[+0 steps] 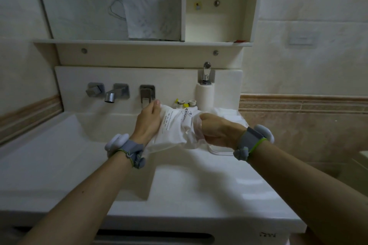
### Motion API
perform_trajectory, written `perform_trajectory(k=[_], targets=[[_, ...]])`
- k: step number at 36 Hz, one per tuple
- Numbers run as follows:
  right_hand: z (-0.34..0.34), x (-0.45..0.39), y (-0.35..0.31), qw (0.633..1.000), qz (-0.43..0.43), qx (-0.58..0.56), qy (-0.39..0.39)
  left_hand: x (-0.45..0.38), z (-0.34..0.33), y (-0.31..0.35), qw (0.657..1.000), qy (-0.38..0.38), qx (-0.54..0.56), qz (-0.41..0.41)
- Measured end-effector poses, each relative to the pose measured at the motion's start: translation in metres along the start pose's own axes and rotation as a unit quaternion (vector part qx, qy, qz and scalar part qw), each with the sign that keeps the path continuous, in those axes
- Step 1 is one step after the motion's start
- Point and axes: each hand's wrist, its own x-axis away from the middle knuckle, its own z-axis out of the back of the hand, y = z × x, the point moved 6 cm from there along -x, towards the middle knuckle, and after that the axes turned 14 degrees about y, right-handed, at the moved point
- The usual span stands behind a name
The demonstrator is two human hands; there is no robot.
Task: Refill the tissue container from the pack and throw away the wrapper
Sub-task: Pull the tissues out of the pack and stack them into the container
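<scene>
I have the soft white printed tissue pack [173, 127] held just above the white bench [199, 185], right of the chrome wall spout [111, 95]. My left hand [148, 123] grips its closed end; my right hand [217, 131] is clenched around the clear plastic wrapper [196, 137] at its open end. I reckon a hard tug could spill the tissues across the bench.
</scene>
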Motion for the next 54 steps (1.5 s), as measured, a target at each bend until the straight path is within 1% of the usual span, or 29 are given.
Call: perform_trajectory(k=[3,7,15,19,24,29,31,33,35,37,39,41,44,48,51,54], targets=[[0.0,-0.004,0.002,1.0,0.004,0.01,0.028,0.003,-0.001,0.004,1.0,0.004,-0.011,-0.019],[-0.002,-0.006,0.001,0.999,0.005,0.014,0.041,0.001,-0.002,0.002,0.999,0.02,-0.034,-0.024],[0.003,0.0,-0.005,0.988,0.002,0.108,0.107,0.0,-0.001,-0.008,0.996,0.031,-0.078,-0.016],[0.009,0.005,-0.002,0.972,0.004,0.212,0.098,-0.002,0.002,-0.011,0.995,0.044,-0.085,-0.012],[0.011,0.003,0.002,0.949,-0.013,0.308,0.062,-0.005,0.005,-0.015,0.995,0.064,-0.076,0.003],[0.008,0.002,0.004,0.946,-0.007,0.32,0.05,-0.001,0.002,-0.017,0.995,0.074,-0.047,0.057],[0.009,0.003,0.002,0.944,-0.003,0.323,0.068,0.0,0.002,-0.019,0.994,0.066,-0.047,0.07],[0.01,0.004,-0.001,0.935,0.017,0.341,0.091,-0.001,-0.001,-0.022,0.994,0.041,-0.054,0.087],[0.014,0.006,-0.004,0.924,0.041,0.362,0.121,0.0,-0.005,-0.024,0.992,-0.004,-0.044,0.12],[0.018,0.009,-0.011,0.907,0.078,0.381,0.162,0.005,-0.012,-0.026,0.986,-0.053,-0.011,0.16],[0.02,0.011,-0.018,0.892,0.113,0.392,0.195,0.012,-0.016,-0.028,0.979,-0.084,0.023,0.187],[0.02,0.013,-0.022,0.888,0.134,0.391,0.203,0.014,-0.019,-0.028,0.98,-0.092,0.035,0.176],[0.022,0.012,-0.023,0.906,0.156,0.34,0.196,0.014,-0.017,-0.026,0.982,-0.076,0.045,0.168],[0.028,0.014,-0.024,0.928,0.148,0.274,0.206,0.01,-0.017,-0.019,0.988,-0.051,0.057,0.135],[0.024,0.014,-0.024,0.948,0.144,0.227,0.171,0.008,-0.015,-0.012,0.993,-0.032,0.059,0.096],[0.018,0.013,-0.023,0.966,0.141,0.167,0.137,0.008,-0.014,-0.007,0.993,-0.037,0.075,0.077]])
